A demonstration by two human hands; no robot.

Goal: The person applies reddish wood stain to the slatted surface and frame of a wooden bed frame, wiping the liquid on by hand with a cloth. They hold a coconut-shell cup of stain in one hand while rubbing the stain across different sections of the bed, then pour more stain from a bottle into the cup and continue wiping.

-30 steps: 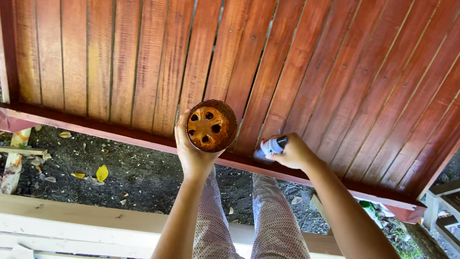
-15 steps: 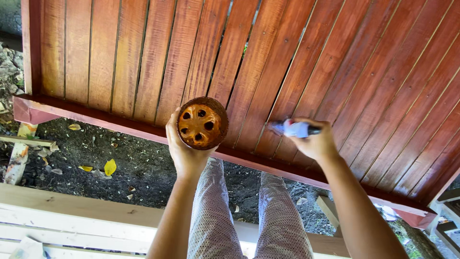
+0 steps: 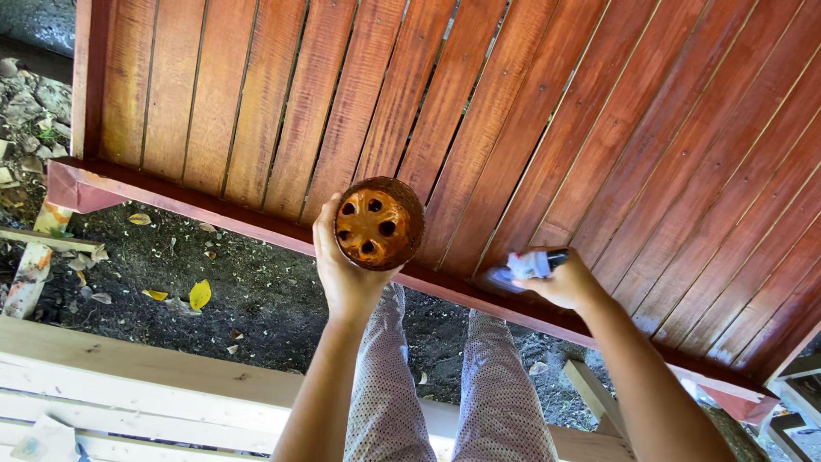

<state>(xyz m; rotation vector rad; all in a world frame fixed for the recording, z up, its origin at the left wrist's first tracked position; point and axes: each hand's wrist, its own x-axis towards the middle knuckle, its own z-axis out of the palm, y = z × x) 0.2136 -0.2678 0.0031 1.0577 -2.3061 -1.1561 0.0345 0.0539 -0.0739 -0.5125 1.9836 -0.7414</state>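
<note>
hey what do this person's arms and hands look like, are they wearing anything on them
Both arms are bare up to the frame's edge: no sleeves, gloves, watch or rings show on the left hand or right hand. Only the legs are clothed, in pale dotted trousers.

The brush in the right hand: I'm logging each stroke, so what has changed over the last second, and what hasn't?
The right hand swung the brush from near the lower rail up onto the slats, then back down to the red rail, bristles now on its edge. The left hand kept holding the round cup up, holes facing the camera.
</note>
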